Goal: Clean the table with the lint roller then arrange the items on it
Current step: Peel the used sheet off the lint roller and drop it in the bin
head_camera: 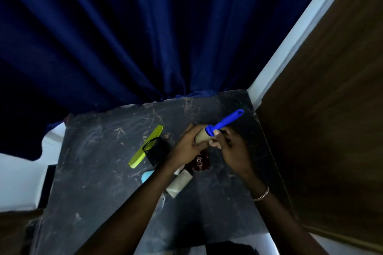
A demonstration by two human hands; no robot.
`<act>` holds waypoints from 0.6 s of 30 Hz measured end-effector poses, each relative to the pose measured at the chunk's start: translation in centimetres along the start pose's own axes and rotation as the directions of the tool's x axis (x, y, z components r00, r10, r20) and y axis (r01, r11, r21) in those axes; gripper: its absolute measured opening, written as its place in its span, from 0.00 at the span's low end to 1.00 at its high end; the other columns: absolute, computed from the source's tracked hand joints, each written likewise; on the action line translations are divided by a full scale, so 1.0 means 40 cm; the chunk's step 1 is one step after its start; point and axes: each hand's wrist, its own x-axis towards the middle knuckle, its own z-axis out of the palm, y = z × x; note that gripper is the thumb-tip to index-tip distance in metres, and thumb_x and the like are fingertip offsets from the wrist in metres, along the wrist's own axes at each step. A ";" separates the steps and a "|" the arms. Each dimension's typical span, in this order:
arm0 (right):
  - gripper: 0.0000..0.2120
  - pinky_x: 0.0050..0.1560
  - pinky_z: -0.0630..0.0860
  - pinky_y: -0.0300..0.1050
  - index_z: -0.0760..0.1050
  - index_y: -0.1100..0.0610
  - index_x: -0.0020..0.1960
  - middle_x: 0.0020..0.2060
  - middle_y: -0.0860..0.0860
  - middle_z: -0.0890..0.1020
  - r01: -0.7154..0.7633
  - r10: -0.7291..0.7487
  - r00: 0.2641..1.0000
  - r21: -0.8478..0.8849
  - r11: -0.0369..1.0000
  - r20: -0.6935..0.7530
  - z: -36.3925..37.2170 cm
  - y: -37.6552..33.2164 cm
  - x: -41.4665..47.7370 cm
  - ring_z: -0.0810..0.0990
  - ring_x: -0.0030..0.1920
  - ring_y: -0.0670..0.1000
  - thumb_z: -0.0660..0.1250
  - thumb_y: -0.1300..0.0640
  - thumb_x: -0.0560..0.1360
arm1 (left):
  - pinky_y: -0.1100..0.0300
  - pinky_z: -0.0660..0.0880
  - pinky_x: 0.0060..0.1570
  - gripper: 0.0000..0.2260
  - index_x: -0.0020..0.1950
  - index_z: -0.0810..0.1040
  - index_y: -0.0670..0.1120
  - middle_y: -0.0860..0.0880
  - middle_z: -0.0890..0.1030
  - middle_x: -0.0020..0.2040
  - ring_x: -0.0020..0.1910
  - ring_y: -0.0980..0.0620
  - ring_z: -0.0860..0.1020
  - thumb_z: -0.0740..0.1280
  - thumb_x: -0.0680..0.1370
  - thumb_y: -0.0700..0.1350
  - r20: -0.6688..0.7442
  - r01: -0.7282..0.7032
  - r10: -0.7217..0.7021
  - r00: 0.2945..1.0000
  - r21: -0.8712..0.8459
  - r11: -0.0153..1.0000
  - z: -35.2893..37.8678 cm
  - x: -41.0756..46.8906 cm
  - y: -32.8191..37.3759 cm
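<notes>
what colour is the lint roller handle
Bright blue plastic handle, on the tan lint roller; seen in the head view.

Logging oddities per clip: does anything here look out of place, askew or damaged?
Nothing looks spilled or damaged. The lint roller is held off the table by both hands, left hand on the roll, right hand near the handle. The yellow-green comb lies askew, partly under a black item.

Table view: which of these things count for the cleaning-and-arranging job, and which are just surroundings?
Job:
lint roller, held in left hand and right hand
table
yellow-green comb
black pouch
dark red packet
pale roll
light blue item

Surroundings:
blue curtain
wooden panel
</notes>
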 end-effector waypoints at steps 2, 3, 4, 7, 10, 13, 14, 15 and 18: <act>0.12 0.49 0.82 0.56 0.78 0.49 0.54 0.43 0.48 0.87 0.033 -0.029 0.999 -0.130 0.991 0.033 0.011 -0.015 -0.057 0.87 0.42 0.47 0.63 0.43 0.78 | 0.69 0.73 0.56 0.21 0.68 0.75 0.59 0.55 0.75 0.55 0.54 0.61 0.77 0.72 0.75 0.54 0.010 0.018 -0.018 1.000 0.071 0.997 -0.039 -0.070 -0.002; 0.13 0.48 0.82 0.55 0.78 0.48 0.53 0.42 0.48 0.86 0.047 -0.039 0.998 -0.224 0.973 0.042 0.014 -0.024 -0.078 0.86 0.41 0.48 0.62 0.41 0.77 | 0.66 0.74 0.57 0.22 0.68 0.74 0.59 0.54 0.75 0.55 0.53 0.60 0.76 0.71 0.74 0.54 0.008 0.030 -0.031 0.999 0.108 0.994 -0.056 -0.098 -0.003; 0.14 0.47 0.82 0.53 0.77 0.48 0.53 0.41 0.48 0.86 0.065 -0.053 0.997 -0.314 0.947 0.048 0.018 -0.037 -0.102 0.86 0.41 0.49 0.61 0.39 0.77 | 0.62 0.75 0.58 0.22 0.68 0.74 0.59 0.53 0.75 0.55 0.53 0.59 0.76 0.72 0.74 0.54 0.000 0.046 -0.046 0.999 0.138 0.989 -0.074 -0.131 -0.004; 0.13 0.47 0.80 0.51 0.78 0.49 0.51 0.44 0.47 0.85 0.232 -0.223 0.972 -0.473 0.850 0.076 0.044 -0.085 -0.166 0.85 0.44 0.49 0.61 0.41 0.77 | 0.52 0.76 0.60 0.20 0.66 0.76 0.57 0.50 0.75 0.58 0.57 0.53 0.76 0.73 0.75 0.52 -0.016 0.088 -0.087 0.996 0.195 0.977 -0.126 -0.220 -0.007; 0.09 0.48 0.79 0.49 0.79 0.51 0.53 0.48 0.49 0.82 0.495 -0.521 0.842 -0.580 0.647 0.137 0.088 -0.137 -0.215 0.81 0.48 0.52 0.66 0.50 0.77 | 0.52 0.76 0.61 0.22 0.67 0.76 0.53 0.49 0.74 0.61 0.60 0.50 0.76 0.71 0.74 0.55 -0.008 0.109 -0.110 0.994 0.257 0.960 -0.167 -0.288 -0.008; 0.15 0.51 0.76 0.50 0.79 0.56 0.56 0.51 0.52 0.79 0.612 -0.607 0.731 -0.693 0.382 0.311 0.148 -0.189 -0.233 0.76 0.50 0.56 0.67 0.55 0.70 | 0.53 0.75 0.60 0.22 0.66 0.76 0.51 0.49 0.75 0.63 0.61 0.48 0.76 0.71 0.74 0.55 -0.007 0.108 -0.112 0.994 0.334 0.937 -0.208 -0.340 -0.011; 0.17 0.52 0.76 0.52 0.78 0.56 0.55 0.52 0.53 0.79 0.604 -0.553 0.745 -0.728 0.324 0.373 0.171 -0.204 -0.237 0.76 0.51 0.57 0.67 0.55 0.67 | 0.52 0.75 0.60 0.21 0.67 0.76 0.51 0.48 0.76 0.63 0.61 0.47 0.76 0.72 0.75 0.53 -0.010 0.101 -0.104 0.995 0.359 0.928 -0.223 -0.357 -0.014; 0.17 0.52 0.75 0.54 0.78 0.57 0.54 0.52 0.53 0.79 0.588 -0.470 0.773 -0.759 0.280 0.426 0.195 -0.215 -0.241 0.77 0.51 0.58 0.66 0.54 0.66 | 0.52 0.76 0.59 0.21 0.67 0.76 0.51 0.48 0.76 0.63 0.61 0.46 0.76 0.72 0.75 0.52 -0.012 0.097 -0.100 0.995 0.378 0.921 -0.238 -0.373 -0.015; 0.13 0.54 0.72 0.54 0.78 0.56 0.50 0.50 0.54 0.81 0.545 -0.197 0.837 -0.812 0.210 0.511 0.262 -0.242 -0.248 0.79 0.52 0.61 0.66 0.54 0.68 | 0.47 0.78 0.55 0.20 0.64 0.74 0.55 0.49 0.79 0.59 0.58 0.45 0.77 0.70 0.74 0.55 -0.009 0.104 -0.112 0.994 0.437 0.894 -0.281 -0.414 -0.012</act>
